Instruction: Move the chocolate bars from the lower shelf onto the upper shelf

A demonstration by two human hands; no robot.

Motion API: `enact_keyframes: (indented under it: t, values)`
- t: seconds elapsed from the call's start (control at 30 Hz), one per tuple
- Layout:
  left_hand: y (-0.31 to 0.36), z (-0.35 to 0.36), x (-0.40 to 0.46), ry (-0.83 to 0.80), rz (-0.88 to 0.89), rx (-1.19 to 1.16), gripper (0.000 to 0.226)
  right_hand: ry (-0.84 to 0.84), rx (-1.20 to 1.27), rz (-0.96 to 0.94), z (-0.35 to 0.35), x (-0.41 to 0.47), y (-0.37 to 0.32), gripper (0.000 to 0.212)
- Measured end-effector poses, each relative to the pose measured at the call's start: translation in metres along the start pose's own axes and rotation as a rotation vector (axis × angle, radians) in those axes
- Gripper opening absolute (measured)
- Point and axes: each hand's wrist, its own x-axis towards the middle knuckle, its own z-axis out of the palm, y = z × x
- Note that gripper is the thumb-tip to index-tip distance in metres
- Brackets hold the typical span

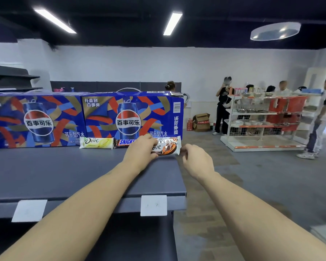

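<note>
Brown-and-silver Dove bar held at the far right end of the upper shelf, long axis running left to right, parallel to the shelf's front edge. Left hand curled over its left end, fingers wrapped around the wrapper; right hand pinching the right end, fingertips bent in against the crimped edge. Gripped at both ends, then, just above or barely touching the shelf surface, hard to say which. Immediately left of it, a Snickers bar, partly hidden behind the left hand, and further left a yellow Dove bar, both lying flat in a row against the foot of the blue Pepsi cartons. Next move probably a straight set-down in line with that row: bar already oriented the right way, so only a short push far and down needed, with the left end close to the Snickers. Some risk of overhang at the right, as the bar sits very near the shelf's right corner. Lower shelf dark and mostly hidden below the forearms; no further bars visible there.
</note>
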Motion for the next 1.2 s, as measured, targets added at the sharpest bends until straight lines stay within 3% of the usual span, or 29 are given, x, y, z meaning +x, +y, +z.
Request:
enact_keyframes:
  t: [0.27,0.5,0.73,1.2]
  values:
    - [-0.003,0.040,0.049,-0.064,-0.067,0.075,0.033,-0.015,-0.014,0.039,0.022,0.036,-0.001,0.022]
    - [-0.011,0.055,0.070,-0.065,-0.142,0.017,0.042,0.010,0.036,0.095,0.037,0.054,0.000,0.021]
    - [-0.012,0.061,0.076,-0.032,-0.124,0.022,0.042,-0.020,0.006,0.182,0.034,0.059,0.005,0.022]
    - [-0.004,0.065,0.070,-0.033,-0.212,-0.057,0.049,-0.070,-0.018,0.180,0.035,0.053,0.000,0.027]
